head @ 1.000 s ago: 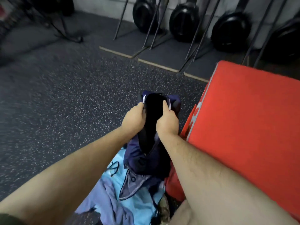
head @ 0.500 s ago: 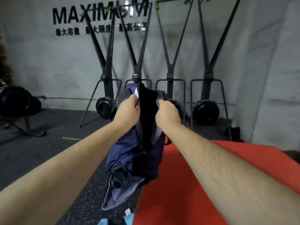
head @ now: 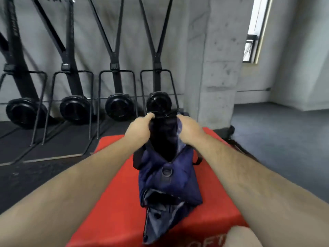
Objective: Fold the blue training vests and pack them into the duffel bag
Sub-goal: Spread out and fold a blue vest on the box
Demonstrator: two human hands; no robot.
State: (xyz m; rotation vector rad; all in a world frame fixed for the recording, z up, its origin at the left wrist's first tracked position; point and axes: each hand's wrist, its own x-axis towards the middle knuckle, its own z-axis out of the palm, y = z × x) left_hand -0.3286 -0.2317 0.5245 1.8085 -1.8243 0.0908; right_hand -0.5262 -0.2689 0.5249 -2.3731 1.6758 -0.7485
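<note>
Duffel bag (head: 167, 184) on red box (head: 115, 202) — left hand (head: 138, 132), right hand (head: 190, 130) gripping its opening's edges

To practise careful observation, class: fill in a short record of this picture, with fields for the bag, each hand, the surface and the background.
duffel bag: navy, mouth open and dark inside, far end held up
red box: under the bag, whose near end rests on it
left hand: fingers grip the mouth's left edge
right hand: fingers grip the mouth's right edge
background: black exercise machines along the wall, concrete pillar
</note>
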